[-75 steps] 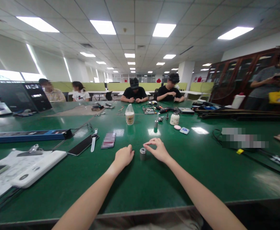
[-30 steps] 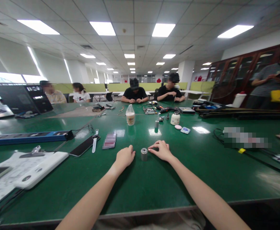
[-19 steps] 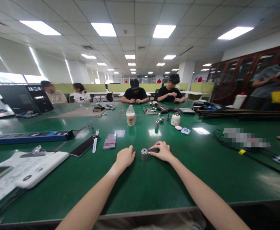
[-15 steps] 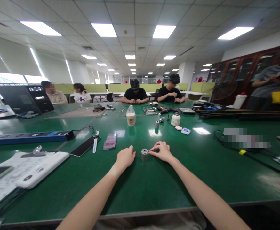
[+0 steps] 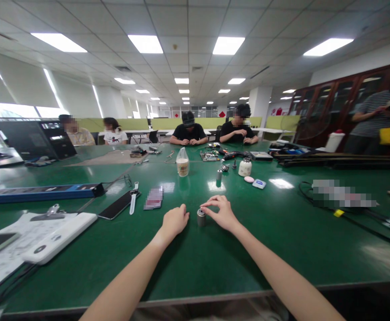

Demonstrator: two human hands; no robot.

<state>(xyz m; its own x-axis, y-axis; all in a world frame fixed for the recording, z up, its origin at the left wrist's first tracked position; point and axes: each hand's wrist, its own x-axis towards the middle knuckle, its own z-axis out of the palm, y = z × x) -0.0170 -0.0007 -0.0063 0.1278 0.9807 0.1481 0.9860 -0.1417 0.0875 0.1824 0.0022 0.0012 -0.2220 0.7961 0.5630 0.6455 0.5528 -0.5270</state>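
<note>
Right, all eyes on the middle of the table (image 5: 195, 263), a glossy green surface, where a short, grey metal cylinder (image 5: 201, 220) stands upright between the two hands. And here's the right hand (image 5: 222, 214), reaching in from its own side, thumb and forefinger brought narrowly together at the cylinder's top rim! Whether a small piece sits between those fingertips, it's too small to tell. Over on the other flank, the left hand (image 5: 175, 219) rests on the table just beside the cylinder, apart from it, fingers folded inward; their inner side is hidden, so I can't tell whether they hold anything.

Look further up the table: a second slim, grey metal cylinder (image 5: 219, 177) is standing upright, and to its right there's a rounded, cream-white jar (image 5: 244, 168) with a flat pink disc (image 5: 248, 179) and a pale square case with a blue patch (image 5: 259, 183) in front. A cup in a clear plastic bag (image 5: 183, 168) stands to the left of that cylinder. Out on the left, a white-strapped watch (image 5: 133, 203) lies against a black rectangular phone (image 5: 116, 207). And at the far edge, two people in black shirts sit with heads bowed!
</note>
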